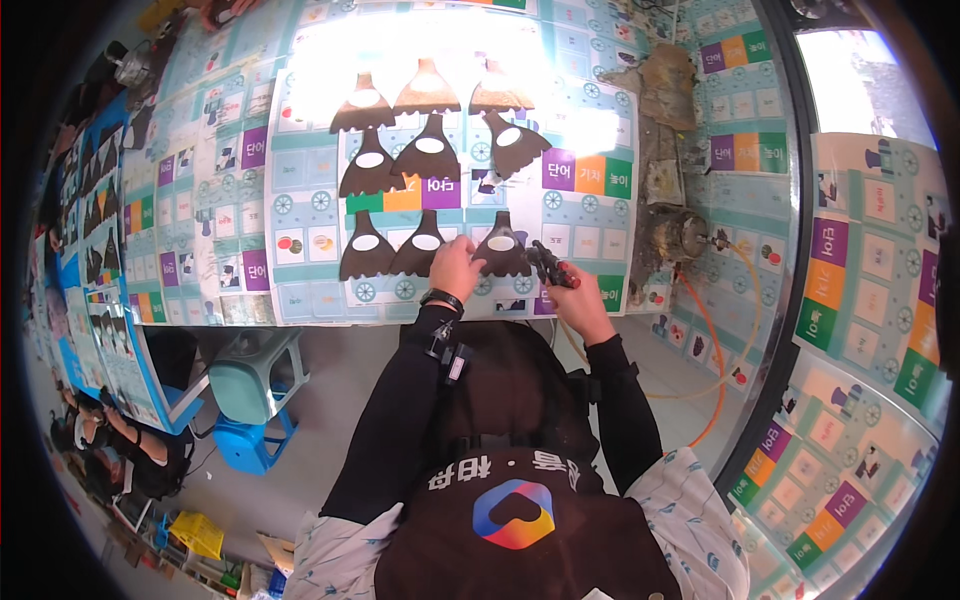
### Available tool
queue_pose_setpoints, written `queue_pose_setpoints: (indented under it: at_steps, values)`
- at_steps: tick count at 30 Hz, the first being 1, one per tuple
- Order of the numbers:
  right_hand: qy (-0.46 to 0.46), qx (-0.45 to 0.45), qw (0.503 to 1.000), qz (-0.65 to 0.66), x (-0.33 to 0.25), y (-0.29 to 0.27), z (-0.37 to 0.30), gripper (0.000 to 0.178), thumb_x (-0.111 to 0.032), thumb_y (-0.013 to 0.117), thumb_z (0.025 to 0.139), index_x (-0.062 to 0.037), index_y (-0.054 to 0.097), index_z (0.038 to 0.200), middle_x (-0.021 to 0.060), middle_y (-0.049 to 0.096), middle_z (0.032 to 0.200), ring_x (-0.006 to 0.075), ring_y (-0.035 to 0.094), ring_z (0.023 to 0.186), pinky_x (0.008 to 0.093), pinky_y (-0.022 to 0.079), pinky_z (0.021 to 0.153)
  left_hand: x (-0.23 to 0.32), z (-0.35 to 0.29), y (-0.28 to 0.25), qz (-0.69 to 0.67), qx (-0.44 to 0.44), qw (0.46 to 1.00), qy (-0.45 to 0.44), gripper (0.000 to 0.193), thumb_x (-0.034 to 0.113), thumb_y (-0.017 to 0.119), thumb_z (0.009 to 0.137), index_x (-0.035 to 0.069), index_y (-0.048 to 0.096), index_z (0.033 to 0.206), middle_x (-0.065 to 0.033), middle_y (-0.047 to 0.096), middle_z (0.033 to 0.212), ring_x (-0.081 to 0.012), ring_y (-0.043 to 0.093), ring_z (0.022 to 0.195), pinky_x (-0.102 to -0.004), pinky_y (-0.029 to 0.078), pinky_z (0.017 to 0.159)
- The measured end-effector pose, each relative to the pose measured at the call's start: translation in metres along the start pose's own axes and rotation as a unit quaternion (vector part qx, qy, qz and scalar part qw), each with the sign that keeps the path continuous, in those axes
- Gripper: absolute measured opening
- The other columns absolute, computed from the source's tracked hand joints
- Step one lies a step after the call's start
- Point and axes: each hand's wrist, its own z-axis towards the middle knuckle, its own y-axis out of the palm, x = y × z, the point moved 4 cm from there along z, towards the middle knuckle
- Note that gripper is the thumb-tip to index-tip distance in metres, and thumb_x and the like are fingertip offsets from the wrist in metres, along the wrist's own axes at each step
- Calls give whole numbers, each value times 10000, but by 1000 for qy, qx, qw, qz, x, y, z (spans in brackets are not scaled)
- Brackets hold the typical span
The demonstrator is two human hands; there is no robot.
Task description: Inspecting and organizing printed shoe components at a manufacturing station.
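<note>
Brown fan-shaped pieces, each with a narrow neck, a scalloped edge and mostly a white oval, lie in three rows on the patterned tabletop. At the near row's right end, my left hand has its fingertips on the left edge of one brown fan-shaped piece. Its palm is close to the neighbouring piece. My right hand is wrapped round a small dark spray gun with a red part. The gun's front end is beside the right edge of the piece at my left fingertips.
A grimy round metal fitting stands to the right, with a yellowish hose and an orange hose. Green and blue stools stand at left. Other people work at far left, beside a table of similar pieces.
</note>
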Motion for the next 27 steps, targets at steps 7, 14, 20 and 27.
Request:
queue_pose_setpoints:
  at_steps: [7,14,20,27]
  values:
    - [32,-46,997,47,-2,18,5,204,-76,559,752,-19,614,940,58,564,635,152,528,553,309,427,549,-1,0,1,2,0,1000,4,298,116,790,685,65,543,844,-45,541,666,-258,560,722,-392,449,656]
    - [11,-51,998,35,-3,25,12,200,-58,549,754,-6,609,938,51,550,624,138,518,556,293,413,528,1,0,-1,0,-11,1000,8,293,100,784,687,68,539,845,-40,534,669,-253,558,721,-385,448,652]
    - [57,-61,991,105,3,21,7,210,-43,561,749,9,615,945,52,547,632,133,523,581,301,418,550,2,0,-2,-8,-17,1000,-2,289,103,777,689,68,538,847,-41,536,674,-254,556,729,-385,448,663]
    - [26,-51,998,29,1,12,5,233,-50,565,759,4,624,978,46,551,646,126,497,586,290,401,553,2,0,-3,-5,-14,1000,5,283,106,773,693,68,539,848,-43,536,678,-256,555,741,-386,449,672]
